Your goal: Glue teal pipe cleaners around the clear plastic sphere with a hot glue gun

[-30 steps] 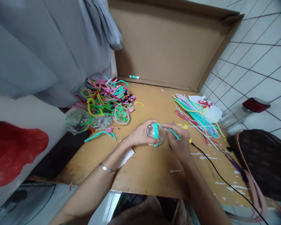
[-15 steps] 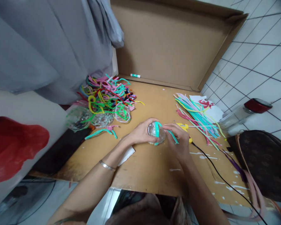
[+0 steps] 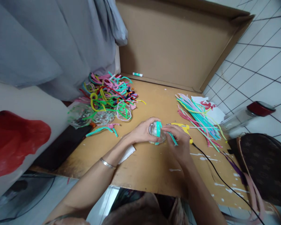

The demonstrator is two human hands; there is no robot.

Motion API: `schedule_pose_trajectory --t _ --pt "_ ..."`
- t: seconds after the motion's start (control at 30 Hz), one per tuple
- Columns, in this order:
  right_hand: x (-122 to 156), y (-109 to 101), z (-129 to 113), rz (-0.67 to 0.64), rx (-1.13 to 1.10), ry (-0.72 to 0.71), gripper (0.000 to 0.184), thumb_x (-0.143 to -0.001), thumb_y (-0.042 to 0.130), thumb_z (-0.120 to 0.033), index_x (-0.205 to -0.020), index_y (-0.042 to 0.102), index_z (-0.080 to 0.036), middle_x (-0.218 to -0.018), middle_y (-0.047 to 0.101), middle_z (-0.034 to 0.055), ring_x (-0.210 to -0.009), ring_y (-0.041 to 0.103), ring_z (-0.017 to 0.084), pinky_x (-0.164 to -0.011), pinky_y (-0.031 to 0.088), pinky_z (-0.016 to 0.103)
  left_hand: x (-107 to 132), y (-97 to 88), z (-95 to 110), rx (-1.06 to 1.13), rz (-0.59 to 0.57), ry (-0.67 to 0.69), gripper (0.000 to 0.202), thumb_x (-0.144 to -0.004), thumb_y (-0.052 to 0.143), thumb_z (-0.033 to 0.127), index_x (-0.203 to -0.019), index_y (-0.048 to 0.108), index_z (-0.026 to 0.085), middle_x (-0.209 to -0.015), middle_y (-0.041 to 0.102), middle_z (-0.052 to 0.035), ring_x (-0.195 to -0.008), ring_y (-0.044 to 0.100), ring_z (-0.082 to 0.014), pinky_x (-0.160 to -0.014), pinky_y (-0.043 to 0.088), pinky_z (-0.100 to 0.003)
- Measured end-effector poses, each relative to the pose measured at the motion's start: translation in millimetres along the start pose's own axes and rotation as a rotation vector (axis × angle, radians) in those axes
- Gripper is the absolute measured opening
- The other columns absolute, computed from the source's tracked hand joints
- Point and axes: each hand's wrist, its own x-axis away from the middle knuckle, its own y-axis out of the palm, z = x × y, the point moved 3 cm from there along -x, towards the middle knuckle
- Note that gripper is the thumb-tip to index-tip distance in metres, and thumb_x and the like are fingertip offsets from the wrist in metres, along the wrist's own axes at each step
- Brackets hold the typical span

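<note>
Near the centre of the frame, a clear round object (image 3: 152,128) is gripped by the left hand (image 3: 144,131), its fingers curled around the sides and partly hidden. A turquoise strip (image 3: 158,128) is seen across the object. A turquoise length (image 3: 172,139) is pinched in the fingers of the right hand (image 3: 181,142); whether it is joined to the strip cannot be told. The yellow glue gun (image 3: 184,127) is partly covered by that hand; the dark bag (image 3: 267,168) is cut off at the right edge.
</note>
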Motion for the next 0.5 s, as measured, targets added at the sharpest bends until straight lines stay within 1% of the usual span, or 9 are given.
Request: schedule_pose_trajectory --t 0.13,0.33,0.5 --pt "-0.2 -0.5 -1.4 -0.001 0.011 -0.03 0.013 -0.09 0.056 -0.018 -0.093 0.067 -0.023 -0.09 0.075 0.0037 -0.084 0.069 0.018 -0.079 0.052 0.035 0.4 -0.5 1.5 -0.008 -0.004 -0.017 0.074 -0.057 0.078 0.031 -0.124 0.053 0.016 -0.109 0.062 -0.0067 -0.096 0.059 -0.0235 -0.089 0.048 -0.038" --pt "0.9 1.3 -0.5 -0.026 0.009 -0.019 0.014 -0.091 0.054 -0.018 -0.094 0.067 -0.023 -0.093 0.075 0.0043 -0.086 0.069 0.019 -0.079 0.051 0.036 0.1 0.0 -1.0 0.01 -0.015 0.0 0.072 -0.058 0.077 0.032 -0.124 0.051 0.018 -0.11 0.062 -0.006 -0.097 0.058 -0.0226 -0.088 0.047 -0.037" --pt "2.1 3.1 0.3 -0.03 0.008 -0.019 0.014 -0.091 0.054 -0.019 -0.094 0.068 -0.023 -0.093 0.075 0.0046 -0.085 0.069 0.019 -0.078 0.052 0.036 0.4 -0.3 -2.7 0.015 -0.037 -0.011 0.077 -0.058 0.079 0.04 -0.125 0.049 0.017 -0.113 0.06 -0.0085 -0.1 0.057 -0.0243 -0.089 0.047 -0.038"
